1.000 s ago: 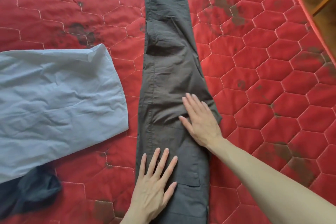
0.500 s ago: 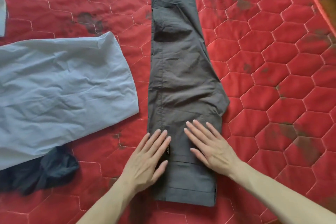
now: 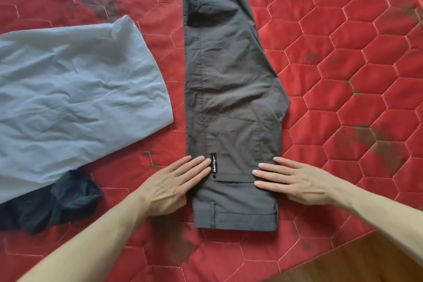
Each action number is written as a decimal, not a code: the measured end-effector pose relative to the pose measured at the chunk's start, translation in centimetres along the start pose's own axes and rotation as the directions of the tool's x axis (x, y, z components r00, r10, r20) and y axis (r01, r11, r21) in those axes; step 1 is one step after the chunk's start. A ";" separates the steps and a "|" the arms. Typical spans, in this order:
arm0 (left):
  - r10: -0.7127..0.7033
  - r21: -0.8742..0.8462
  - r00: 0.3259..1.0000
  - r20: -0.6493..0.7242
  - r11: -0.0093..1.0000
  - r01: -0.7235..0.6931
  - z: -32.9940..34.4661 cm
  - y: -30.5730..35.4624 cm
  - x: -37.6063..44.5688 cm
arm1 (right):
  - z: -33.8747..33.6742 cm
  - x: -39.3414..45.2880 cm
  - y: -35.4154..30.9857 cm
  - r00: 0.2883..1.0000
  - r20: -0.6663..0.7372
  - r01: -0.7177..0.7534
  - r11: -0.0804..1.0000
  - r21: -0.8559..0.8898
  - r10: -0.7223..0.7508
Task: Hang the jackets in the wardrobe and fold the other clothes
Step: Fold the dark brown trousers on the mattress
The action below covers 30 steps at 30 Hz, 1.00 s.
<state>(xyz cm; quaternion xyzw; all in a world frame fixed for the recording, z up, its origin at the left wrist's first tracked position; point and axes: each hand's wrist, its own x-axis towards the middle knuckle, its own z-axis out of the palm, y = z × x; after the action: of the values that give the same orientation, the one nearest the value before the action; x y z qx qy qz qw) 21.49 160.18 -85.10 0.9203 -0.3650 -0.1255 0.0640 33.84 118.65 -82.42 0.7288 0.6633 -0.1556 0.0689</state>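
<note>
Grey trousers point(image 3: 231, 98) folded lengthwise on red quilt point(image 3: 343, 75), waistband near; L hand point(image 3: 174, 186) & R hand point(image 3: 297, 184) flat on edges, fingers together.

Both arms are reaching forward, bare to the elbow. The left hand point(image 3: 174, 184) and right hand point(image 3: 295, 183) are lying flat, palms down, fingers straight and together, pointing toward each other.
</note>
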 end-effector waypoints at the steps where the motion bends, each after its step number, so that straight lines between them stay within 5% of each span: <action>1: 0.042 0.024 0.999 0.018 0.999 -0.043 -0.3 -0.7 0.1 | -0.3 0.1 0.2 1.000 0.017 -0.001 1.000 -0.017 0.001; 5: 0.160 0.063 0.987 0.012 0.985 -0.161 -1.1 -1.9 2.0 | -1.2 1.8 0.1 0.997 -0.047 -0.062 0.998 -0.018 0.061; 11: 0.066 -0.048 0.997 0.025 0.997 -0.065 -2.1 -1.0 3.9 | -3.1 5.2 -0.3 0.974 -0.112 -0.173 0.962 0.211 0.199; 18: -0.030 -0.222 0.999 -0.011 0.975 0.027 -1.9 0.3 3.0 | -6.4 4.3 -0.4 0.922 -0.029 -0.258 0.665 0.701 0.387; 24: -0.257 -0.499 0.962 -0.092 0.848 0.179 -2.6 1.9 2.8 | -8.1 4.5 -0.8 0.751 0.136 -0.432 0.324 0.842 0.647; 27: -0.439 -0.706 0.894 -0.093 0.663 0.251 -4.0 2.4 3.6 | -8.5 5.3 -0.9 0.605 0.165 -0.435 0.150 0.888 0.779; 30: -0.656 -0.842 0.755 -0.021 0.419 0.340 -4.6 2.8 4.7 | -7.6 6.3 -0.3 0.450 0.224 -0.465 0.013 0.885 0.864</action>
<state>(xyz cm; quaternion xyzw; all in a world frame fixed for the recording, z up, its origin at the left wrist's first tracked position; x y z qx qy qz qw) 24.24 154.99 -80.97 0.8618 0.0450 -0.1228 0.4900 35.04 126.96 -77.26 0.8864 0.0340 -0.2659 -0.3774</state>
